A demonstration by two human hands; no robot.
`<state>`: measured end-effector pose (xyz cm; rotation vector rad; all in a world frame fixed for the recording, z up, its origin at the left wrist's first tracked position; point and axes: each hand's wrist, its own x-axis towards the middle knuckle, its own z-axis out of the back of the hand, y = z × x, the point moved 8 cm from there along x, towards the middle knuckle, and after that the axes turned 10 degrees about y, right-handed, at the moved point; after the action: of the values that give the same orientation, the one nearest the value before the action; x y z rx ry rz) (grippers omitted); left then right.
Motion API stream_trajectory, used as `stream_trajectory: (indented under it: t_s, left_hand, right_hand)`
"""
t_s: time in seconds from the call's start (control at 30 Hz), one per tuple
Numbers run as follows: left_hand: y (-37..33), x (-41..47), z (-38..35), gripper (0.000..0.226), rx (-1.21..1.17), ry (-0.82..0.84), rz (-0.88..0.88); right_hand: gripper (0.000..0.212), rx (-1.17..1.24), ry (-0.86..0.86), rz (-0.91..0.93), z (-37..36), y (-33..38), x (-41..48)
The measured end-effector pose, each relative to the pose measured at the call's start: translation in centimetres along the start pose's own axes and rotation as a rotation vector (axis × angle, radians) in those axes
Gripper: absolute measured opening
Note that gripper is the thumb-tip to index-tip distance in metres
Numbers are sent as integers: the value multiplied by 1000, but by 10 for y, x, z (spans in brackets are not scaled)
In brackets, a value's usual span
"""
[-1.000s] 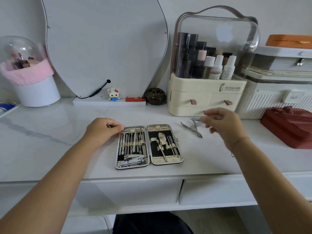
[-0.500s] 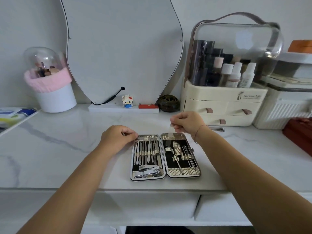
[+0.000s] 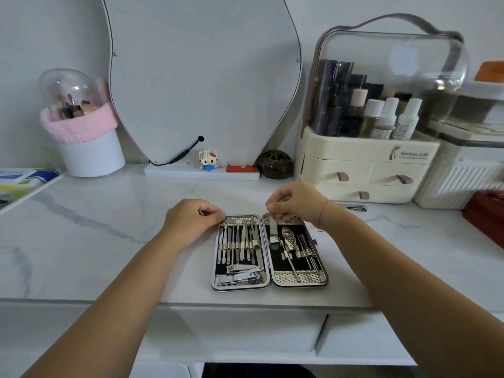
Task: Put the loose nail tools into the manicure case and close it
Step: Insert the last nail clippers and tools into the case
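The manicure case (image 3: 300, 281) lies open flat on the white marble tabletop, both halves lined with several steel tools under elastic loops. My right hand (image 3: 297, 201) is over the top of the right half, fingertips pinched on the upper end of a flat steel tool (image 3: 273, 232) that stands in the case's left slot of that half. My left hand (image 3: 192, 216) rests curled against the case's top left corner, touching its rim. A loose nail nipper (image 3: 351, 206) lies on the table to the right, in front of the cream organizer.
A cream cosmetics organizer (image 3: 365, 170) with drawers stands at the back right, a dark red case (image 3: 485, 214) at the right edge. A mirror base with a small figure (image 3: 207, 159) and a dark round jar (image 3: 275, 163) sit behind the case. A white pot (image 3: 90, 156) stands back left.
My right hand moved left from the loose tools beside the organizer to the case's right half, carrying the flat steel tool into it. My left hand stayed at the case's corner.
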<state>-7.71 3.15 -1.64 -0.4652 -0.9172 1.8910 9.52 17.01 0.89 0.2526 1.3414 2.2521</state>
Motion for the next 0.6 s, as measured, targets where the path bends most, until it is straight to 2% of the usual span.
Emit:
stream_trajectory:
  t_s: [0.17,0.33,0.4,0.47,0.53,0.6]
  left_hand:
    - [0,0,1,13,10,2,-4]
    - [-1,-1,1,13,9,-4,-4]
    - [-1,-1,1,12,-4,0,-2]
    - [0,-1,0,11,-11,3,1]
    - [1,0,0,11,-16,2,2]
    - [2,1,0,9,-12,5,5]
  right_hand:
    - [11,-227,33,53,-8,7,-13]
    - [10,-145,29,95,-6,8,-24]
    - [13,-124,-98,122,15,9,-33]
    - [13,-110,-294,123,51,-1,-47]
    - [10,-128,-461,64,85,-22,-64]
    - [8,-156,-541,-30,108,-46,-78]
